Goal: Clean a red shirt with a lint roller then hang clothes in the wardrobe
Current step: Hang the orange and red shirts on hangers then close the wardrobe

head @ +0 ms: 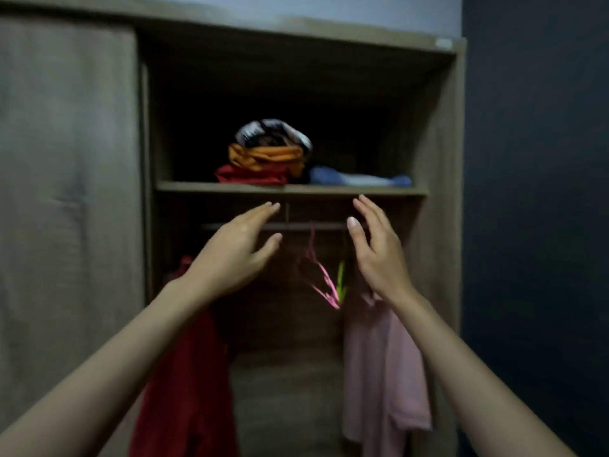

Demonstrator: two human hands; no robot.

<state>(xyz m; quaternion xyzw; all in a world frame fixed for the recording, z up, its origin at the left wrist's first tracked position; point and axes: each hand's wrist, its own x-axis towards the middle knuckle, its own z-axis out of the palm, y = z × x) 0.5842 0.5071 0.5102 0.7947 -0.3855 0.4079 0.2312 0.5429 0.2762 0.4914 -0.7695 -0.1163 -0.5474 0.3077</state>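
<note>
A red shirt (184, 384) hangs at the left end of the wardrobe rail (296, 226), partly hidden by my left forearm. A pink shirt (379, 367) hangs at the right end. Between them an empty pink hanger (318, 275) and a green hanger (341, 280) dangle from the rail. My left hand (235, 255) is raised in front of the rail, fingers apart, holding nothing. My right hand (375, 249) is raised beside it, palm turned inward, also empty. No lint roller is in view.
The wardrobe shelf (329, 190) above the rail carries a pile of folded clothes (267, 159) in red, orange and black-white, with a blue garment (359, 179) lying next to it. A sliding door (66, 192) covers the left half. A dark wall (537, 225) stands at the right.
</note>
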